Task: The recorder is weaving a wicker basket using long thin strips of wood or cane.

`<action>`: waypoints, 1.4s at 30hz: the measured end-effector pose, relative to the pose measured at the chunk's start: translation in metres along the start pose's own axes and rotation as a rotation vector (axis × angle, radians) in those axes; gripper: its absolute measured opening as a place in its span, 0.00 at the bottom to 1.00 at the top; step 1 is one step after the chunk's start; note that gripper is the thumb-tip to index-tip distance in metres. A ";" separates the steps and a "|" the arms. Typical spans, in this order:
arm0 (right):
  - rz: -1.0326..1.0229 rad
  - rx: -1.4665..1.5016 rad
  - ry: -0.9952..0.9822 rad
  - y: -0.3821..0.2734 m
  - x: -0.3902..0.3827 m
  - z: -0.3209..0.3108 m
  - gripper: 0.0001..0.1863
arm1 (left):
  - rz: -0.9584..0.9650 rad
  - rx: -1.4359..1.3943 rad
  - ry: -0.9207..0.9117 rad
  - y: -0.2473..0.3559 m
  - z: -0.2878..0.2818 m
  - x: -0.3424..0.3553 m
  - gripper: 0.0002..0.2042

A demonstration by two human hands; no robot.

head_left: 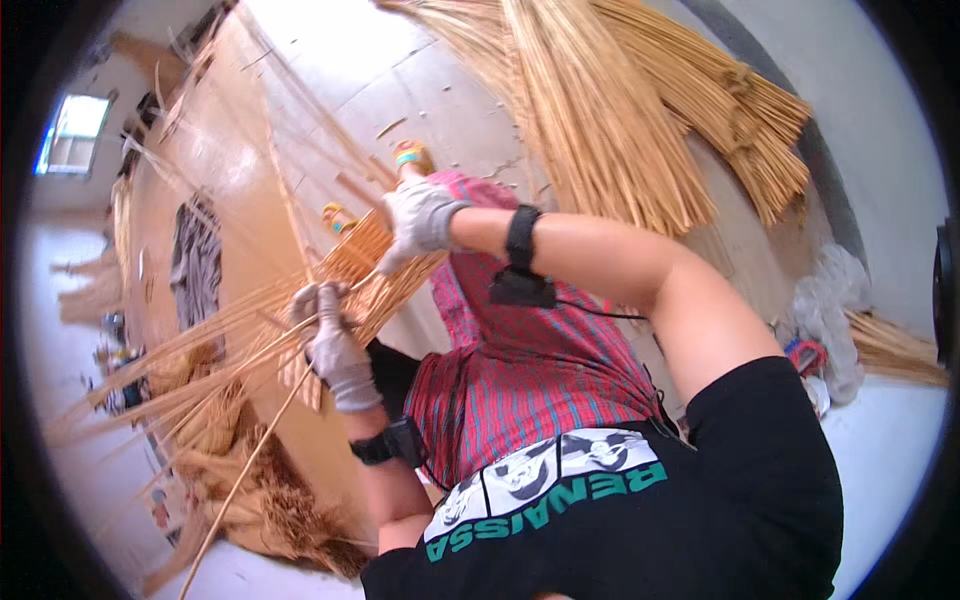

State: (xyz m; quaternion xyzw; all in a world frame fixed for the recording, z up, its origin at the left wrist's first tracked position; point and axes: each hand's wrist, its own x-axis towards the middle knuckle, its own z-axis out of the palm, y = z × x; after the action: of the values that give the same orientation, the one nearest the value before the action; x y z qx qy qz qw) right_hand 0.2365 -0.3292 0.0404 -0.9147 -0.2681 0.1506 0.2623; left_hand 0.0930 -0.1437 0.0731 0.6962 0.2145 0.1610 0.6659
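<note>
A partly woven rattan basket [362, 249] is in front of me, with long loose canes [190, 345] fanning out to the left. My left hand [332, 340], in a pale work glove, is closed with its fingers pinching a long rattan strand [245, 475]. That strand trails to the lower left and runs up toward the weave. Also gloved, my right hand [420, 218] grips the basket's far right edge, thumb on the near side. Its other fingers are partly hidden.
Large bundles of straight cane [600, 110] lie on the floor at the upper right. A heap of fibre bundles [270, 500] is at the lower left, beside dark cloth [195, 255]. Clear plastic bags [832, 310] sit by the right wall. My sandalled feet are just beyond the basket.
</note>
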 end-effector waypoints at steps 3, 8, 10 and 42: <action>0.187 0.138 -0.050 -0.008 0.001 0.003 0.44 | 0.222 0.185 -0.166 0.021 0.020 0.008 0.06; 0.300 0.334 0.102 -0.022 -0.012 0.016 0.35 | 0.219 0.341 -0.362 0.029 0.071 0.054 0.05; 0.384 0.377 0.258 -0.025 -0.014 0.022 0.20 | 0.206 0.184 -0.320 0.043 0.095 0.091 0.07; 0.757 0.490 0.126 0.218 -0.110 0.074 0.21 | -0.529 0.222 -1.162 -0.034 0.064 -0.073 0.09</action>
State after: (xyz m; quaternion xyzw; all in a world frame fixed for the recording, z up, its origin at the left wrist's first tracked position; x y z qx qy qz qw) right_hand 0.2066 -0.5187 -0.1272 -0.8666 0.1451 0.2391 0.4132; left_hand 0.0603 -0.2349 0.0393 0.6582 -0.0012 -0.4349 0.6145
